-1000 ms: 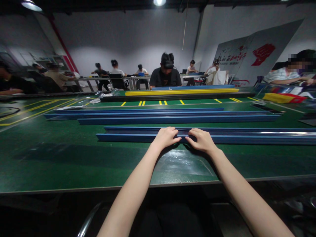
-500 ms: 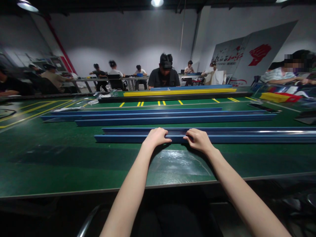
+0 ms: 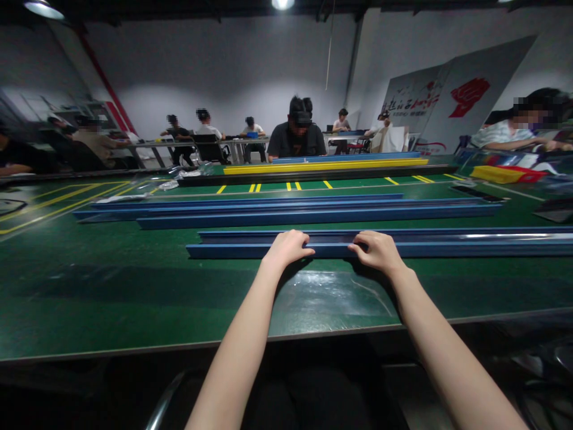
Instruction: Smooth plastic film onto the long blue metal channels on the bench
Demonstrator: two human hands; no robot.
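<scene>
Between left hand point(image 3: 289, 246) and right hand point(image 3: 379, 249), blue channel point(image 3: 331, 251) shows bare edge

From my head, the one camera looks forward and down at my left hand point(image 3: 289, 245) and right hand point(image 3: 379, 251), near before it, and across the green table point(image 3: 134, 322) to the far wall point(image 3: 215, 65)

The blue channel point(image 3: 331, 251) looks smooth, like plastic; transparent film point(image 3: 329, 294) near the front edge of the table point(image 3: 111, 245) is glossy.

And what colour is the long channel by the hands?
The channel is blue; see the head view.
</scene>
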